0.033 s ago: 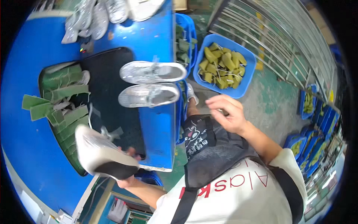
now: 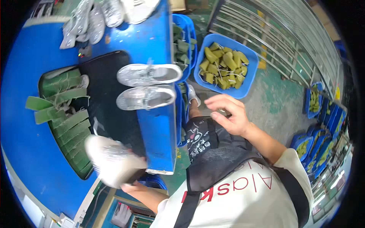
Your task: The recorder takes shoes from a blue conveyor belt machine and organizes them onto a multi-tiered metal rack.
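A worker in a black apron and white shirt grips a white shoe in the left hand, holding it raised at the lower edge of a blue tabletop — the shoe slightly blurred, its toe pointing up and to the left, a dark patch of sole showing near the wrist. The right hand is free, its fingers loosely bent and the thumb apart from them, in front of the apron. Two silvery shoes lie side by side across the tabletop's right edge, toes to the left, partly over a black mat. Left of the mat, green strips lie in an overlapping row, a few jutting out sideways. More pale shoes cluster at the tabletop's far end. On the floor beyond the right hand stands a blue bin heaped with olive-green pieces — and beside it, a metal rack of parallel bars.
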Available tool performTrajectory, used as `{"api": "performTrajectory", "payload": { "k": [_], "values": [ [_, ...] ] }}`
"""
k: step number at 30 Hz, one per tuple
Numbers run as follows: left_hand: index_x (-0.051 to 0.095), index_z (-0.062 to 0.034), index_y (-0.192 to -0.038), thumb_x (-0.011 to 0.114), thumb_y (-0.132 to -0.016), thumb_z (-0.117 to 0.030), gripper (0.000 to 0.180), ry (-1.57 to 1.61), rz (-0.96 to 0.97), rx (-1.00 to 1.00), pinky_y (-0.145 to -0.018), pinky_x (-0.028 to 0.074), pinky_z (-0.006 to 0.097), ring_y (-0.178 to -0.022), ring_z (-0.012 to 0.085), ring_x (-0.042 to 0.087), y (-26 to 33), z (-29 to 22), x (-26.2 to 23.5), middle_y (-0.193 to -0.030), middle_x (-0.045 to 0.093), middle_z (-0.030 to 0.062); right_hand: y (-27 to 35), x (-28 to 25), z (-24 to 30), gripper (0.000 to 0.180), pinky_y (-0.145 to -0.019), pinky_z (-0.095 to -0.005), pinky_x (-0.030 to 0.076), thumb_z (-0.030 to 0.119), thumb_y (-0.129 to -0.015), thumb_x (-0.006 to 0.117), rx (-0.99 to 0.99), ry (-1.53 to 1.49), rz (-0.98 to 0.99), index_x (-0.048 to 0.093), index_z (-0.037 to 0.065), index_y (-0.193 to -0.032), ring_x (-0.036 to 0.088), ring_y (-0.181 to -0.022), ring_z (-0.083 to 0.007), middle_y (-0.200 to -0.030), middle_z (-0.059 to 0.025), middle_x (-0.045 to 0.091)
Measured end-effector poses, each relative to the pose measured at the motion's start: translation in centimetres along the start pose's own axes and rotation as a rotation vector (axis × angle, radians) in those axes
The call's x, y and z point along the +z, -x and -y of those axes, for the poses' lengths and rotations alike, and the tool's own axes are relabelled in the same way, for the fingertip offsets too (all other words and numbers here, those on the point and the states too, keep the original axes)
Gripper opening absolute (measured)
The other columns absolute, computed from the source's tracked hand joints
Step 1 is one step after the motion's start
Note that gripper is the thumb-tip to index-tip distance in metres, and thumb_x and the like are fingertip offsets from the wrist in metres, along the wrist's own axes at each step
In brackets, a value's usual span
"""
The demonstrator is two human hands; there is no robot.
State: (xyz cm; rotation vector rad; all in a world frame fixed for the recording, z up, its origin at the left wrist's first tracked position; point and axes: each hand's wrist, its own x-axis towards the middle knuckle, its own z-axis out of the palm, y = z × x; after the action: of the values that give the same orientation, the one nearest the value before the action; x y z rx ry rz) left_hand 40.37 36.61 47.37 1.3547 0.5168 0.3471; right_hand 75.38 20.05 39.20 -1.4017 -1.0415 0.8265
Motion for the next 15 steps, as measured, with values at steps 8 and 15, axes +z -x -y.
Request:
{"api": "performTrajectory", "payload": {
  "k": [8, 15],
  "values": [
    [0.038, -0.0056, -0.141, 0.067, -0.062, -0.008, 0.084, -0.311, 0.514, -0.533, -0.095, 0.044, 0.034, -0.113, 0.0275, 0.058, -13.1, 10.1, 21.5, -0.123, 0.058, 0.0193, 13.2, -12.6, -6.7, 0.037, -0.08, -0.0282, 0.049, 0.026, -0.09, 0.059, 0.955, -0.576, -0.092, 0.056, -0.001, -0.116, 0.061, -0.094, -0.0164, -0.106, -0.0096, 0.062],
    [0.045, -0.0118, -0.135, 0.075, -0.063, -0.025, 0.08, -0.807, 0.632, -0.576, -0.084, 0.05, 0.041, -0.092, 0.0346, 0.065, -16.7, 26.1, 27.7, -0.1, 0.066, 0.0213, 21.8, -13.3, -25.8, 0.039, -0.074, -0.0304, 0.05, 0.028, -0.086, 0.065, 1.411, -0.59, -0.289, 0.058, -0.001, -0.112, 0.061, -0.086, -0.0167, -0.097, -0.0095, 0.062]
  ]
}}
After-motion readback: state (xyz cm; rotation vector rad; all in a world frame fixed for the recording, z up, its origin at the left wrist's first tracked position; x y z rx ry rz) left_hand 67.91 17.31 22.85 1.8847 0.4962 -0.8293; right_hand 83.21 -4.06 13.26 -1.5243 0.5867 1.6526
